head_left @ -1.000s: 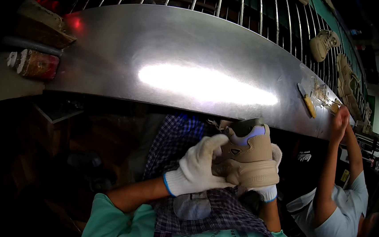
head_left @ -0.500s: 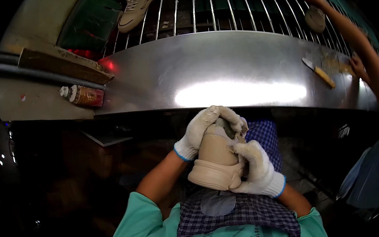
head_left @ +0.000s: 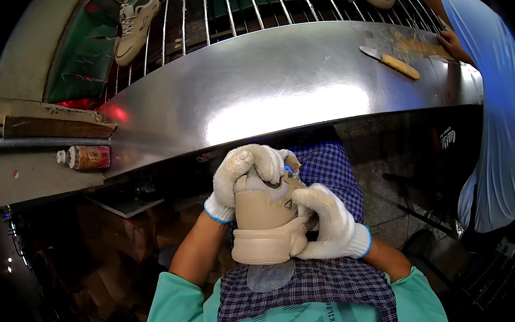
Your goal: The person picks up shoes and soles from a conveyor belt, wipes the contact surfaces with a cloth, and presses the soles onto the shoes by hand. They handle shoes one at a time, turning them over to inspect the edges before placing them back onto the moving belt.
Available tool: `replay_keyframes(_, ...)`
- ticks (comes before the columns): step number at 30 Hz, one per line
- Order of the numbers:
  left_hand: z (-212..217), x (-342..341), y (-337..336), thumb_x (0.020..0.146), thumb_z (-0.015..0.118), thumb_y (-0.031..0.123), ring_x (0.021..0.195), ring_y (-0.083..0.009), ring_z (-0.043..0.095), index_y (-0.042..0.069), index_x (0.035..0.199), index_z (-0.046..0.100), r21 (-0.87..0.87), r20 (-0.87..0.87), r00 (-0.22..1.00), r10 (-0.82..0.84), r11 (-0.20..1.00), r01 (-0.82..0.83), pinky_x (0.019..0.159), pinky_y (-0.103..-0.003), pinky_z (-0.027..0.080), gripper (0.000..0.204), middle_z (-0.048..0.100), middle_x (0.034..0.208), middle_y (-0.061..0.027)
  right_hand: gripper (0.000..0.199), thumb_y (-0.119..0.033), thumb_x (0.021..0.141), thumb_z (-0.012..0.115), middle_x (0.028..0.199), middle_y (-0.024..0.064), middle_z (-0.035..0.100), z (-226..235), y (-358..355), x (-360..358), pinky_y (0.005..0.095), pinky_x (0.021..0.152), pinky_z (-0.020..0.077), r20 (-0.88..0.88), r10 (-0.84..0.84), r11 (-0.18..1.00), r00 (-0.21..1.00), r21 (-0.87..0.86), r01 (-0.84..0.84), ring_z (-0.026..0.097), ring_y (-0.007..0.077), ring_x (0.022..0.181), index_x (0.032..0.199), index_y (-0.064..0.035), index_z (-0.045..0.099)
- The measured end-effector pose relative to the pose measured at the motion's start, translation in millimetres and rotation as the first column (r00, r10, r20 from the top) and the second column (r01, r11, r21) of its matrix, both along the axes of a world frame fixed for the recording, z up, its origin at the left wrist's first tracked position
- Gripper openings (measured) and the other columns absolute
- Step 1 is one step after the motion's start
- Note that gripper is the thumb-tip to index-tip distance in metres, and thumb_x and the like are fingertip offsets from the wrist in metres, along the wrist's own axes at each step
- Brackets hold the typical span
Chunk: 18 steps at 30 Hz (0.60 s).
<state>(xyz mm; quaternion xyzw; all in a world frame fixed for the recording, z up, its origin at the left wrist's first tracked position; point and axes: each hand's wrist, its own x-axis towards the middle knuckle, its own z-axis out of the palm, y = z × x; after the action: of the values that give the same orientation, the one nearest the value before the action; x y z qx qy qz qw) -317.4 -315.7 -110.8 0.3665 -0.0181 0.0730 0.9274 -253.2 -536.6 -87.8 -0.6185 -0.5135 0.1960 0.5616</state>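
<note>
A beige chunky-soled sneaker (head_left: 264,212) is held close in front of my apron, its heel toward me. My left hand (head_left: 243,171), in a white knit glove with a blue cuff edge, curls over the collar and upper opening. Gripping the shoe's right side is my right hand (head_left: 332,225), gloved alike, with the thumb on the upper and the fingers down near the sole. Part of the shoe's far end is hidden behind my left hand. A small bright blue spot shows by the left fingers; I cannot tell what it is.
Beyond the shoe runs a metal ledge (head_left: 263,76), with a wooden-handled knife (head_left: 392,62) on its right. Metal bars (head_left: 227,12) behind it carry another sneaker (head_left: 136,25). A red-labelled bottle (head_left: 88,157) lies at left. A co-worker in a blue top (head_left: 495,112) reaches over at right.
My view has shifted, so the ledge sits further left and higher. The shoe stands more upright between my hands. The co-worker's torso has come further into view, a hand at a shoe on the bars.
</note>
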Motion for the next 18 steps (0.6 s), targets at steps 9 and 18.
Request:
replay_keyframes(9, 43.4, 8.8, -4.6, 0.102, 0.057, 0.037, 0.081, -0.0274, 0.062, 0.001, 0.078, 0.069, 0.034, 0.097, 0.995, 0.032, 0.999, -0.036, 0.103, -0.052, 0.050, 0.045, 0.068, 0.081, -0.0152, 0.126, -0.064, 0.051, 0.100, 0.130, 0.0195, 0.057, 23.9, 7.1, 30.4, 0.0513, 0.104, 0.0485, 0.174, 0.056, 0.996, 0.983, -0.081, -0.042, 0.057, 0.0359, 0.120, 0.146, 0.0028, 0.052)
replay_keyframes(18, 197.6, 34.2, 23.9, 0.085, 0.091, 0.022, 0.101, -0.0165, 0.068, -0.001, 0.124, 0.062, 0.616, 0.235, 0.817, 0.526, 0.569, -0.544, 0.093, -0.035, 0.059, 0.054, 0.069, 0.114, -0.0111, 0.060, -0.028, 0.106, 0.063, 0.149, 0.0134, 0.055, 105.7, 67.4, 127.6, 0.0375, 0.115, 0.0465, -0.456, -0.114, 0.952, 0.883, 0.205, 0.228, 0.058, 0.0255, 0.133, 0.155, 0.0019, 0.045)
